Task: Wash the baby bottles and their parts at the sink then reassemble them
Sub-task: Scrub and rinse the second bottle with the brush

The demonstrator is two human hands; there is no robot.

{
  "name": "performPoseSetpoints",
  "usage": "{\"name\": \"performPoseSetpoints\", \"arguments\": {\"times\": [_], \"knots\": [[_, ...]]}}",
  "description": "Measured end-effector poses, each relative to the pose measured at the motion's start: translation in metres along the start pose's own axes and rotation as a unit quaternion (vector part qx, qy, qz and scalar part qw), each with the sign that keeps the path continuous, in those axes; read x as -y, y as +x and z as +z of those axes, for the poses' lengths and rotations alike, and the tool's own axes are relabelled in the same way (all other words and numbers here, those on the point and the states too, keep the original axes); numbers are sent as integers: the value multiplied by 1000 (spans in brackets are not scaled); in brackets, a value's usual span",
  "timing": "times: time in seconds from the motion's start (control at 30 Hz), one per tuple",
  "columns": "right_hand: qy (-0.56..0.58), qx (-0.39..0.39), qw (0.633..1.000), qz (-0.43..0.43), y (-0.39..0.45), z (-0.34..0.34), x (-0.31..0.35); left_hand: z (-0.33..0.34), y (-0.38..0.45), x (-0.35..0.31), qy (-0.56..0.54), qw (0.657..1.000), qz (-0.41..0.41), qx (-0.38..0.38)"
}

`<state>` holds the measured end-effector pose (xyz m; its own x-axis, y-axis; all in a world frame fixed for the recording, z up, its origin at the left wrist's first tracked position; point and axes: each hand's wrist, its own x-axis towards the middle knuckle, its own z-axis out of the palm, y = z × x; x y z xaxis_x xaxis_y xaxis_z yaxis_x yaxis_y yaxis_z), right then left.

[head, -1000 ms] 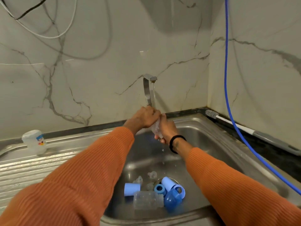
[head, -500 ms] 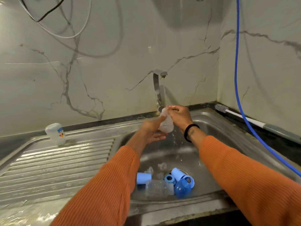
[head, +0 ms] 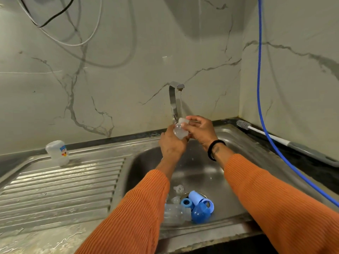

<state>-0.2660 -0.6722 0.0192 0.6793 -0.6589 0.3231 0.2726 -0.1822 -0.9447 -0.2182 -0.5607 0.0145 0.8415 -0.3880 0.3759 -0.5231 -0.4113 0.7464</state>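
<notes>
Clear plastic, a small baby bottle (head: 180,132) sits under the tap (head: 174,99) above the steel sink (head: 229,142), water running on it. Left hand (head: 171,143) cups its base in a curled grip; right hand (head: 200,130) pinches its top. Blue bottle parts (head: 197,206) lie by the drain.

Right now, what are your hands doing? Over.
Left hand and right hand both grip small clear plastic bottle under running steel tap. Blue parts wait in sink. Nothing blocking.

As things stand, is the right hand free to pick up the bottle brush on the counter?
Probably not yet: the right hand and left hand both grip the clear bottle. The path to the brush looks unobstructed.
</notes>
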Motion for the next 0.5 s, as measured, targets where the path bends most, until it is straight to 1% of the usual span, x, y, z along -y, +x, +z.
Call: {"name": "performPoseSetpoints", "arguments": {"times": [0.13,0.23,0.33,0.43,0.5], "knots": [[-46,9,999,0,-2,9,-5,5,-19,15,-87,996,-14,-21],[-97,40,994,4,-5,13,-9,10,-30,22,-138,990,-26,-15],[-120,57,991,30,-5,17,-10,12,-30,29,-125,991,-26,-39],[-180,40,983,20,-3,23,-5,10,-25,31,-87,991,-9,-97],[-197,33,980,8,-2,25,-3,8,-23,31,-87,990,13,-114]]}}
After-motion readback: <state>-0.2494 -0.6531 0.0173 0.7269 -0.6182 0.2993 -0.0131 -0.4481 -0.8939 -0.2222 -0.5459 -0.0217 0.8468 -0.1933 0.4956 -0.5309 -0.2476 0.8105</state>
